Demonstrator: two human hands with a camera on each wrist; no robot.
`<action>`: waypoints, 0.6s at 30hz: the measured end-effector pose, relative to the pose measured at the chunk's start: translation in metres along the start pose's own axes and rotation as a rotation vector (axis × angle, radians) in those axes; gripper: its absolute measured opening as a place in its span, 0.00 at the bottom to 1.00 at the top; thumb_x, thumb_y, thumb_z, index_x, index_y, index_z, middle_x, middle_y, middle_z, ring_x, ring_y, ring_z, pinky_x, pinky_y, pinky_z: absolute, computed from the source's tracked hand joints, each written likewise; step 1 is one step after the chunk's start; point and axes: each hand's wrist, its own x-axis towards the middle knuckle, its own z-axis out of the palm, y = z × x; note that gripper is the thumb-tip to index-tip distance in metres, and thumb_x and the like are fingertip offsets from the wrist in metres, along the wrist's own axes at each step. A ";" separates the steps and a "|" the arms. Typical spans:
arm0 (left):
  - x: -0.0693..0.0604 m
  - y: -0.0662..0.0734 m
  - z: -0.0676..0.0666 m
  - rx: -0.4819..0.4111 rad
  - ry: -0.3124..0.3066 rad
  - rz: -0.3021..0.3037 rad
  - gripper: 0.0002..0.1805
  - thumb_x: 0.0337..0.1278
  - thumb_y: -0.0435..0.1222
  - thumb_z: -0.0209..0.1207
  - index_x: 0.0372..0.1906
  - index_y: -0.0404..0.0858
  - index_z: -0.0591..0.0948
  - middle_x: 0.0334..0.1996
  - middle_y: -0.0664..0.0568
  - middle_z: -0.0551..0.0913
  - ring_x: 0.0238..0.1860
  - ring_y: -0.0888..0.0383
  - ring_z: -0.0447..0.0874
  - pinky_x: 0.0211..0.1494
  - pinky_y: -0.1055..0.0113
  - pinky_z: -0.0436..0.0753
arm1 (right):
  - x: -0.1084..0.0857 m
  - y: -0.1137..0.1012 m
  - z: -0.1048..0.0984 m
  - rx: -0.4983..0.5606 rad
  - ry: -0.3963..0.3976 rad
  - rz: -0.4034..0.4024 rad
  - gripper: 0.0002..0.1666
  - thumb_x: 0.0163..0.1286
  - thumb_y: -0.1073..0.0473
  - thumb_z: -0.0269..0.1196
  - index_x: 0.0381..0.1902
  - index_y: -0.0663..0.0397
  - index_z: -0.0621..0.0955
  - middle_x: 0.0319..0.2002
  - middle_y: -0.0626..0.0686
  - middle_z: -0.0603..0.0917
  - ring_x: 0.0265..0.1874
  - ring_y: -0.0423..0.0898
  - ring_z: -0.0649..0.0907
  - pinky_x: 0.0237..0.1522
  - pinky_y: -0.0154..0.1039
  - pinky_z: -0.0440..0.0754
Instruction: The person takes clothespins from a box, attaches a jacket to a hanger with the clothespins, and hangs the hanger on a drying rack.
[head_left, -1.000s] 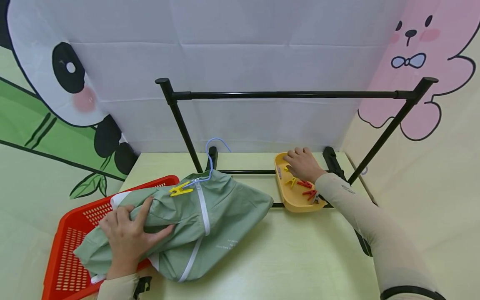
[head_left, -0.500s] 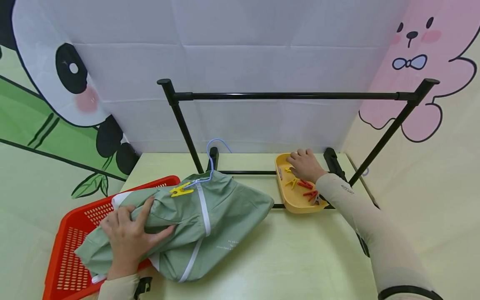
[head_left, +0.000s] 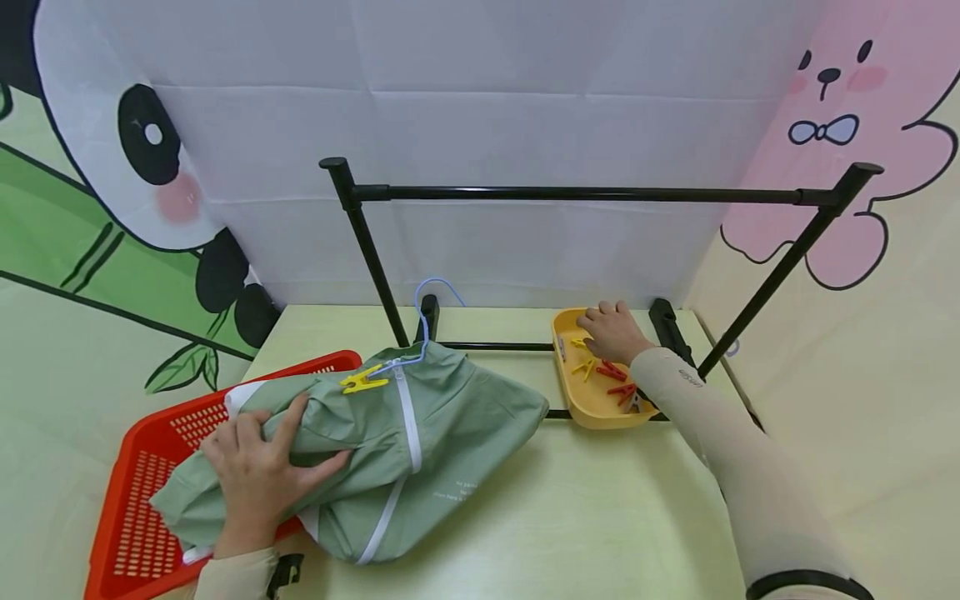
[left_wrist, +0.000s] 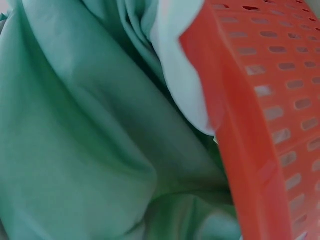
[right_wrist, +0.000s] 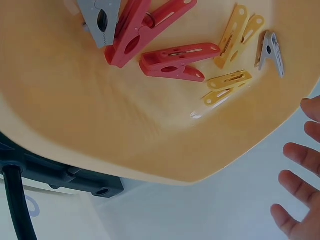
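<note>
My left hand rests on a light green jacket, its thumb and fingers spread over the fabric. A blue hanger sticks out at the jacket's neck, with a yellow clothespin clipped there. Over the far end of a yellow tray is my right hand. In the right wrist view its loosely bent fingers hold nothing and stand apart from the pins. Inside lie red clothespins, yellow clothespins and grey ones. The jacket's green cloth fills much of the left wrist view.
A red perforated basket stands at the left, partly under the jacket. The black rack's top bar spans above the table. Its right post rises beside my right arm, and the tray sits across its lower bars.
The head view has shifted slightly. My hands keep their places on the jacket and over the tray; the clothespins have not moved.
</note>
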 end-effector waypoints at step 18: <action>0.002 0.002 0.000 -0.011 0.011 0.002 0.48 0.48 0.77 0.47 0.53 0.40 0.83 0.32 0.31 0.68 0.30 0.32 0.63 0.32 0.38 0.55 | 0.002 0.003 0.005 0.010 -0.107 0.041 0.21 0.68 0.52 0.67 0.56 0.54 0.78 0.48 0.57 0.79 0.48 0.57 0.75 0.54 0.59 0.69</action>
